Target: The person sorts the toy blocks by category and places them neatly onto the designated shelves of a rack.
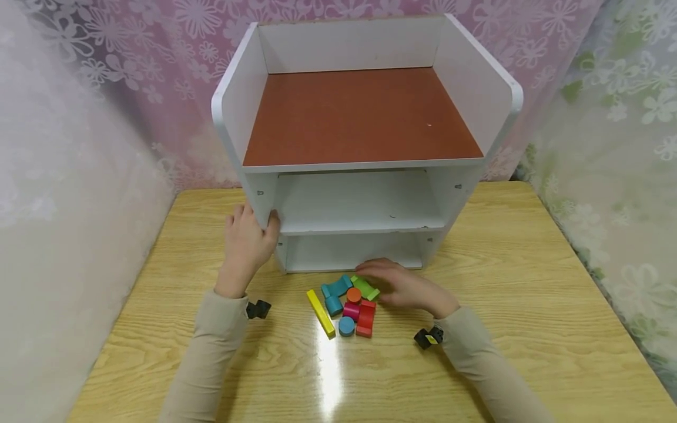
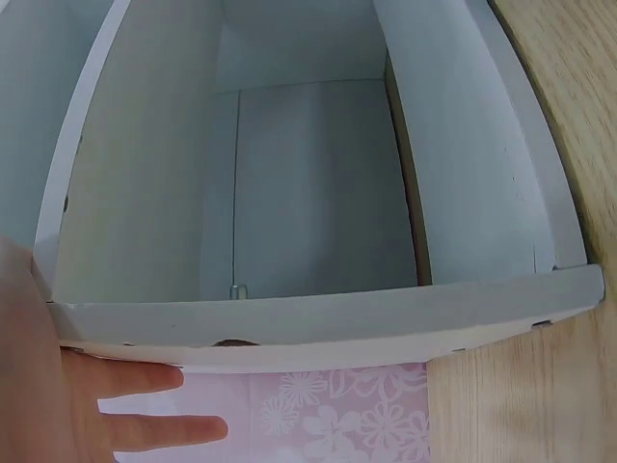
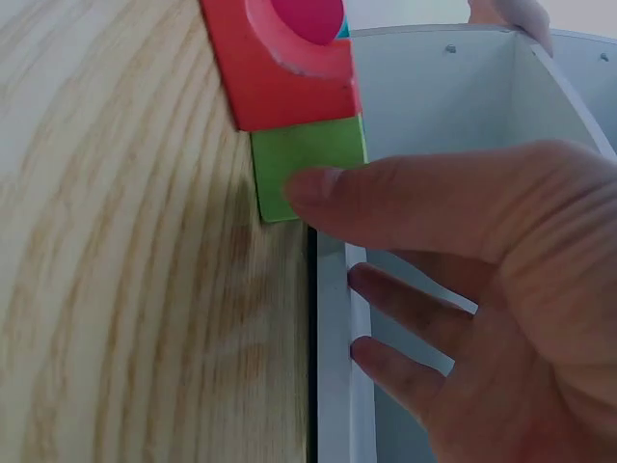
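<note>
A white shelf unit (image 1: pixel 344 230) with a brown top surface stands on the wooden table. My left hand (image 1: pixel 245 247) grips its left side panel, thumb at the inner side and fingers along the outer face. In the left wrist view, two fingers (image 2: pixel 164 432) stretch out straight beyond the panel. My right hand (image 1: pixel 404 286) is at the unit's lower front edge, beside a green curved block (image 1: pixel 365 288). Seen from the right wrist, the thumb overlaps the green block and other fingertips (image 3: pixel 371 280) meet the shelf edge; the fingers are loosely bent and nothing is gripped.
Before the unit lie a yellow bar (image 1: pixel 321 314), a red curved block (image 1: pixel 365 319), a teal curved block (image 1: pixel 338 286), a blue cylinder (image 1: pixel 346 326), an orange cylinder (image 1: pixel 354 295) and a magenta block (image 1: pixel 351 311). Floral curtains (image 1: pixel 121 70) hang behind the table (image 1: pixel 508 258).
</note>
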Demonstrator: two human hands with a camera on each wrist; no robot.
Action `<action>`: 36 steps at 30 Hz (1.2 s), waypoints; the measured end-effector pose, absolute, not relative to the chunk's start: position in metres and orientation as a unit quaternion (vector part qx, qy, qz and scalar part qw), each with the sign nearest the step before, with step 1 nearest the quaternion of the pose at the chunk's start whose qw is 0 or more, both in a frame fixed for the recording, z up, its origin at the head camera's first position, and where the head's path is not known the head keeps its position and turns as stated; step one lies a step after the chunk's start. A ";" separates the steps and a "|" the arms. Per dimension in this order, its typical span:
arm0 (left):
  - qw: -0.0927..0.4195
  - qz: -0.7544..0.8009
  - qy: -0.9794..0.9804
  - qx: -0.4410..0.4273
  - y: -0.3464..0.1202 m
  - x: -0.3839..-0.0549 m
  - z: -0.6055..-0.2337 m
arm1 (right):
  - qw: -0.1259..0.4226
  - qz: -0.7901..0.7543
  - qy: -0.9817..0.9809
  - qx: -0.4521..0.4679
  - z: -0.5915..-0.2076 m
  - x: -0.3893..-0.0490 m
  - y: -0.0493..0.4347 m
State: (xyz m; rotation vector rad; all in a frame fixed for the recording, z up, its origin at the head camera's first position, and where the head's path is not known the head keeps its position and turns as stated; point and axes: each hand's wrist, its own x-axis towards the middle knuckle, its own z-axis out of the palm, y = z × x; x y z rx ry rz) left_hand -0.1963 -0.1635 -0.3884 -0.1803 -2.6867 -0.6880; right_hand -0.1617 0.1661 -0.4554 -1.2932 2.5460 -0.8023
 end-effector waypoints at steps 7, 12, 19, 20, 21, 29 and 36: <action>0.178 -0.257 -0.948 -0.063 -0.163 -0.197 -0.390 | 0.097 -0.265 0.863 -0.420 -0.458 -0.164 0.164; 0.177 -0.254 -0.948 -0.066 -0.163 -0.196 -0.388 | 0.090 -0.260 0.867 -0.416 -0.460 -0.164 0.163; 0.168 -0.245 -0.953 -0.064 -0.163 -0.194 -0.386 | 0.040 -0.247 0.867 -0.431 -0.456 -0.163 0.165; 0.166 -0.242 -0.954 -0.064 -0.164 -0.194 -0.385 | 0.035 -0.247 0.868 -0.430 -0.454 -0.162 0.166; 0.165 -0.240 -0.955 -0.064 -0.164 -0.194 -0.384 | 0.031 -0.248 0.868 -0.430 -0.453 -0.162 0.166; 0.144 -0.208 -0.965 -0.066 -0.164 -0.192 -0.377 | -0.011 -0.241 0.871 -0.428 -0.440 -0.157 0.172; 0.138 -0.194 -0.969 -0.065 -0.165 -0.190 -0.373 | -0.055 -0.257 0.864 -0.430 -0.420 -0.148 0.171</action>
